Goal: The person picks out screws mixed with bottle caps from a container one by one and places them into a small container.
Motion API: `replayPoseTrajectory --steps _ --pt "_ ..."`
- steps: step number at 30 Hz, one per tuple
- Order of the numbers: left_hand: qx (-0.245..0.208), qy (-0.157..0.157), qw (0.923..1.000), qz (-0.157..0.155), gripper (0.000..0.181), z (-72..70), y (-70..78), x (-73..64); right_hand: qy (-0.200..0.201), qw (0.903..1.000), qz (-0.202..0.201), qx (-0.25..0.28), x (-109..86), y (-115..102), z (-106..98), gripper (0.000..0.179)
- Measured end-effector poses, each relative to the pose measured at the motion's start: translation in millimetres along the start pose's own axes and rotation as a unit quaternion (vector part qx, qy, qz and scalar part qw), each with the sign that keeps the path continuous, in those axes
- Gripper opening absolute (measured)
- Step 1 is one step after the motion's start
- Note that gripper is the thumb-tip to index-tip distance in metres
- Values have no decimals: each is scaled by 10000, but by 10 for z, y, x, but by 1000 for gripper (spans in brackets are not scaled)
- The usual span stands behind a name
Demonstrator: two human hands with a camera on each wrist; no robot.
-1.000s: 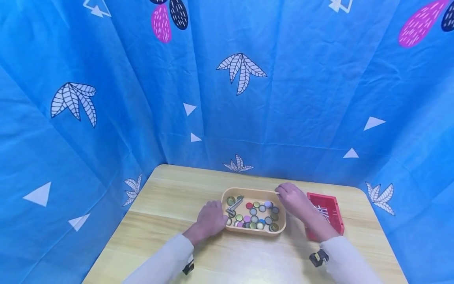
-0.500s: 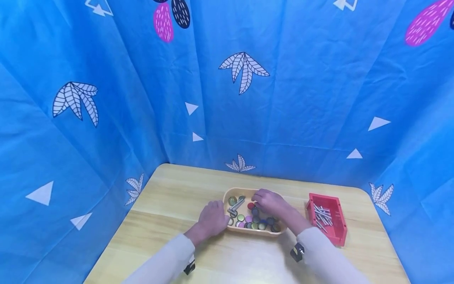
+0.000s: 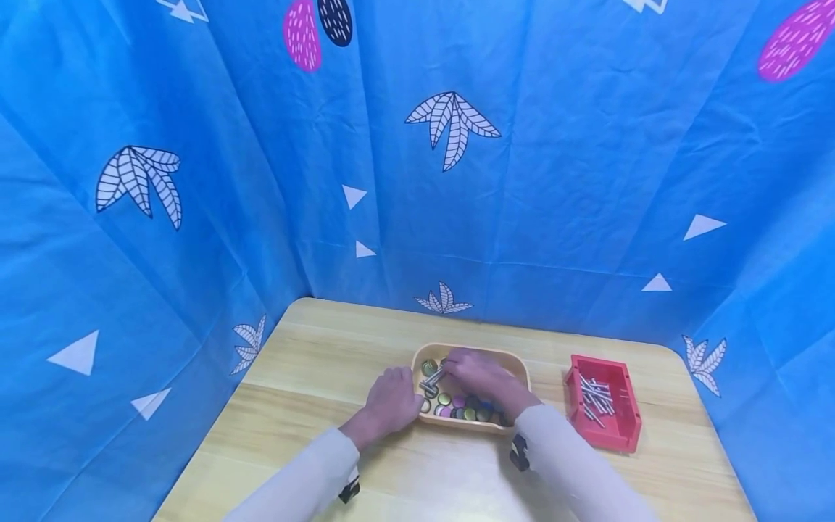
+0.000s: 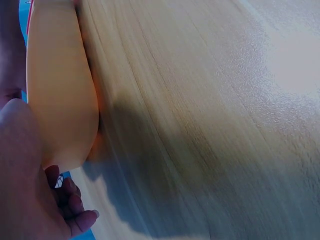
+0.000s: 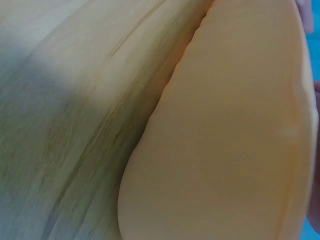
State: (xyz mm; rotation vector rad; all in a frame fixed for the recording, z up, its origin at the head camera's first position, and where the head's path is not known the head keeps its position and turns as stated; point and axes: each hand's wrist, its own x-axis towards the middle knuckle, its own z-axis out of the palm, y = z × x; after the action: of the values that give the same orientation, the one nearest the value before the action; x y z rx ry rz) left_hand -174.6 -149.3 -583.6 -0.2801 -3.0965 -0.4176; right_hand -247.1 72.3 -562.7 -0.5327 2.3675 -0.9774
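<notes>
A tan tray (image 3: 464, 425) with rounded corners stands on the wooden table, seen from outside in the left wrist view as a tan wall (image 4: 62, 85). My left hand (image 3: 390, 401) grips its left end, thumb at the near rim and fingers around the corner. Bottle caps (image 3: 470, 414) of several colours lie inside, mostly in the near half. Silvery metal bolts (image 3: 430, 383) lie in the tray's left part. Over the tray, my right hand (image 3: 481, 375) reaches left with its fingertips right at the bolts' upper ends; I cannot tell whether they pinch one.
To the right of the tray stands a red bin (image 3: 616, 438) holding several similar bolts (image 3: 596, 399). A blue patterned curtain (image 3: 554, 181) hangs behind the table (image 3: 313, 348) and along its sides.
My right hand has moved left from the tray's right rim, across the caps, to the bolts at the left. My left hand has kept its grip on the tray's left end.
</notes>
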Motion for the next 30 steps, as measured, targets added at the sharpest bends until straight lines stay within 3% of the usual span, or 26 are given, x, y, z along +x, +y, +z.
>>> replayPoseTrajectory --steps 3,5,8,11,12,15,16,17,20,23,26,29,30 --pt "-41 10 10000 -5 34 -5 2 -9 -26 9996 -192 -184 62 37 25 44" --pt "-60 -28 10000 -25 34 -8 5 -14 110 9960 -615 -644 120 74 41 37" --pt "-95 -78 9999 -46 35 -22 17 -22 401 9910 -835 -968 190 118 68 27" --pt "-32 -69 10000 -12 34 -37 27 -26 633 9700 -1394 -1888 245 142 87 20" --pt "12 -66 10000 5 34 -38 27 -26 627 9673 -1440 -1994 247 134 87 20" --pt "46 -44 10000 38 34 -31 18 -20 686 9366 -2008 -2788 252 132 88 20" --pt "42 -54 10000 27 34 -26 13 -18 667 9361 -2001 -2814 252 131 88 20" --pt "6 -53 10000 19 34 -19 6 -14 657 9275 -2140 -2994 261 132 87 20" --pt "-28 -25 10000 16 34 18 -17 -6 604 9340 -2035 -2875 275 142 91 20" --pt "32 50 10000 41 33 41 -27 -3 525 9530 -1704 -2448 290 149 94 19" --pt "128 102 9998 65 31 44 -28 -2 459 9560 -1634 -2393 299 154 100 18" --pt "112 114 9998 87 31 20 -16 -7 435 9333 -1927 -3000 300 162 114 18" --pt "119 117 9998 93 30 15 -14 -7 468 9185 -2105 -3314 300 164 116 18"
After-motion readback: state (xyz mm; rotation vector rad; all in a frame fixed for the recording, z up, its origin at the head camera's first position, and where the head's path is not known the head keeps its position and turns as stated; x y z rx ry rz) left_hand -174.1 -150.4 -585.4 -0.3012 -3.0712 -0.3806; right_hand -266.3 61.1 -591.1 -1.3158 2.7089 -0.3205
